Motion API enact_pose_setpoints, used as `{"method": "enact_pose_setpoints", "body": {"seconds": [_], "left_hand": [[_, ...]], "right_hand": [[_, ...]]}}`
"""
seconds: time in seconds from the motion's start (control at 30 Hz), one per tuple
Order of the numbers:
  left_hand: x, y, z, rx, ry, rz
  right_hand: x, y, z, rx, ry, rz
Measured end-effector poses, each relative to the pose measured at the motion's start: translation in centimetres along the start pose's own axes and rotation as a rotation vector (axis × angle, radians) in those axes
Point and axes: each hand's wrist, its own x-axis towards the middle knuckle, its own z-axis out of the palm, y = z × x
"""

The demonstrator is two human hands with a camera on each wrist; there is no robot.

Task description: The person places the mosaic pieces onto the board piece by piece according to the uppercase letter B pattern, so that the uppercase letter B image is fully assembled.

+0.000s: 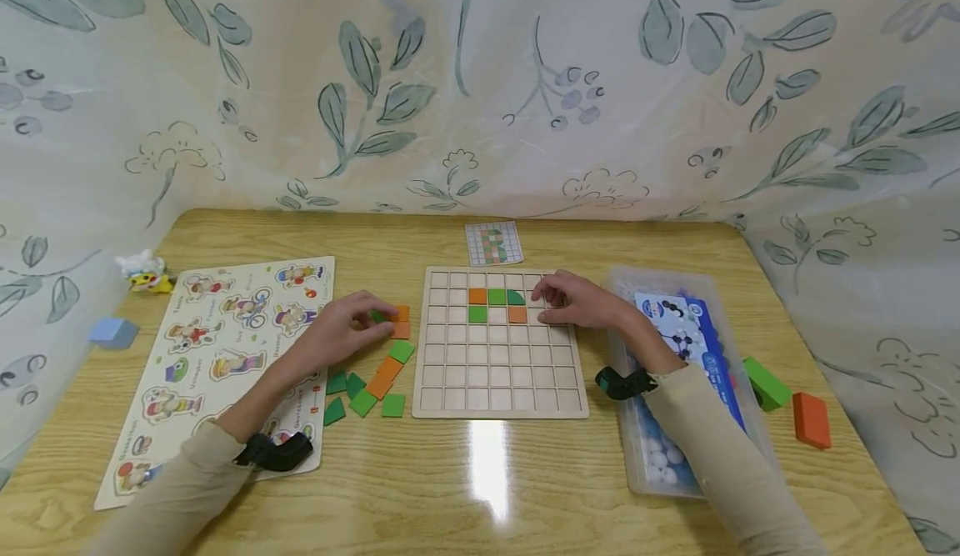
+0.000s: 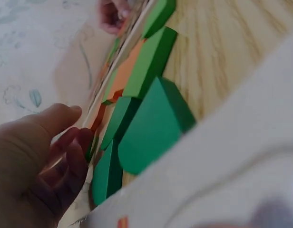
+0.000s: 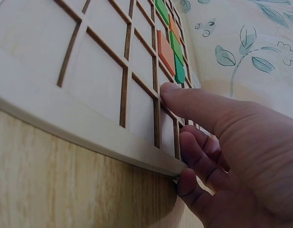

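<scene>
A wooden grid board lies in the middle of the table. Its upper rows hold orange and green tiles and one dark green rounded tile. My left hand is left of the board and pinches a small green tile beside two orange tiles. Loose green and orange tiles lie just below it, seen close in the left wrist view. My right hand rests on the board's upper right edge; its index finger lies on the grid and holds nothing.
A pattern card lies behind the board. A cartoon puzzle board is at the left, with a small toy and a blue block beyond. A clear plastic box stands at the right, with a green block and an orange block past it.
</scene>
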Motion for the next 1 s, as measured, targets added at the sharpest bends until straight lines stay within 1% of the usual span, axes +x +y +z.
{"method": "enact_pose_setpoints", "body": {"seconds": [0.27,0.4,0.5,0.6,0.77,0.87,1.0], "left_hand": [[0.0,-0.9,0.6,0.000,0.016,0.032],[0.1,-1.1,0.7,-0.013,0.004,0.053],[0.2,-0.9,0.6,0.000,-0.023,0.087],[0.3,-0.4,0.4,0.041,-0.054,0.108],[0.3,0.5,-0.1,0.109,-0.106,0.096],[0.2,0.6,-0.4,0.120,-0.137,0.084],[-0.1,0.4,-0.6,0.111,-0.165,0.079]], "right_hand": [[0.1,0.3,0.0,0.002,0.002,0.001],[0.1,0.3,0.0,0.007,0.002,0.003],[0.1,0.4,0.0,0.004,0.000,-0.001],[0.1,0.4,0.0,0.000,0.002,-0.004],[0.2,0.4,-0.1,0.002,0.015,-0.015],[0.2,0.3,-0.1,0.007,0.014,-0.013],[0.1,0.3,0.0,0.009,0.006,-0.013]]}}
